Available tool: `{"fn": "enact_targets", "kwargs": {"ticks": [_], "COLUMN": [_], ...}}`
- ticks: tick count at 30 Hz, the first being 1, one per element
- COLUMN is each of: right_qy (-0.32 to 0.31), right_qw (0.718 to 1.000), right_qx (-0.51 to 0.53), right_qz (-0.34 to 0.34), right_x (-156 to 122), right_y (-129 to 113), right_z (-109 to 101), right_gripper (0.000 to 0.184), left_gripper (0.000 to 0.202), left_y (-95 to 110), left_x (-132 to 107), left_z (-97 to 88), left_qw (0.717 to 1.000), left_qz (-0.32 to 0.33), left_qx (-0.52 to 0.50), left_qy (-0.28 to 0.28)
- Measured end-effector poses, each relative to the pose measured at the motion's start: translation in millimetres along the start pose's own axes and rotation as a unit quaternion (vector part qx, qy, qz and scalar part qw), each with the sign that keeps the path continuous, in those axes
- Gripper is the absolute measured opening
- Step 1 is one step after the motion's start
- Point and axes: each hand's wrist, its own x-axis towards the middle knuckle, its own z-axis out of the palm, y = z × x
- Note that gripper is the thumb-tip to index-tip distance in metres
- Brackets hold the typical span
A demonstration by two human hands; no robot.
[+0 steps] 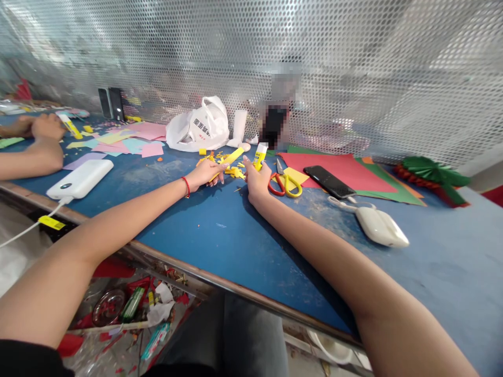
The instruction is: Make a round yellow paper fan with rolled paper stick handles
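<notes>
My left hand (208,173), with a red cord bracelet at the wrist, pinches a folded strip of yellow paper (236,155) that points up and away. To its right, my right hand (257,180) is closed around a yellow-and-white glue stick (260,156) held upright. Yellow paper scraps (236,172) lie between and behind the hands, and a small yellow cap (202,152) sits just behind the left one. Beside my right hand rest scissors (291,187) with red and yellow handles, partly over a yellow paper square (297,176).
Right: red paper (338,166), a black phone (329,181), a white corded device (381,226), a green folded-paper piece (426,172). Left: a white power bank (80,179), pastel papers (151,149), another person's hands (47,128). A white plastic bag (200,125) stands before the perforated metal screen (236,47).
</notes>
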Motion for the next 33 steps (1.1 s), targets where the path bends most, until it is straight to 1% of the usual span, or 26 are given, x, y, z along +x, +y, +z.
{"fn": "enact_targets", "kwargs": {"ticks": [5, 11, 17, 21, 25, 30, 32, 33], "right_qy": [0.008, 0.0, 0.016, 0.012, 0.015, 0.031, 0.005, -0.024], "right_qw": [1.0, 0.999, 0.999, 0.999, 0.999, 0.998, 0.997, 0.997], "right_qx": [0.001, -0.018, -0.032, -0.036, -0.017, 0.004, 0.011, 0.009], "right_qz": [-0.01, -0.027, -0.022, -0.005, 0.022, 0.063, 0.071, 0.071], "right_x": [2.6, 5.0, 4.6, 1.0, -5.5, -15.8, -17.1, -16.4], "right_y": [4.9, 9.2, 7.8, 1.5, -9.7, -26.1, -29.5, -30.0], "right_z": [-0.5, -0.5, -0.5, -0.3, 1.3, 3.7, 3.3, 2.5], "right_gripper": [0.043, 0.042, 0.039, 0.034, 0.031, 0.034, 0.036, 0.039], "left_gripper": [0.062, 0.064, 0.063, 0.063, 0.062, 0.061, 0.061, 0.061], "left_y": [1.6, 8.7, 10.7, 8.6, 5.0, -3.9, -7.3, -8.5], "left_x": [-0.7, -5.3, -7.2, -6.1, -3.6, 2.3, 4.3, 5.0], "left_z": [-0.2, 1.7, 1.3, 0.1, -1.3, -4.1, -5.4, -5.9], "left_qw": [1.0, 1.0, 1.0, 1.0, 1.0, 1.0, 1.0, 1.0], "left_qz": [-0.003, -0.013, -0.019, -0.019, -0.015, -0.014, -0.015, -0.015], "left_qx": [0.001, 0.006, 0.008, 0.008, 0.005, -0.004, -0.008, -0.011], "left_qy": [0.001, 0.002, -0.003, -0.002, -0.004, -0.006, -0.003, -0.002]}}
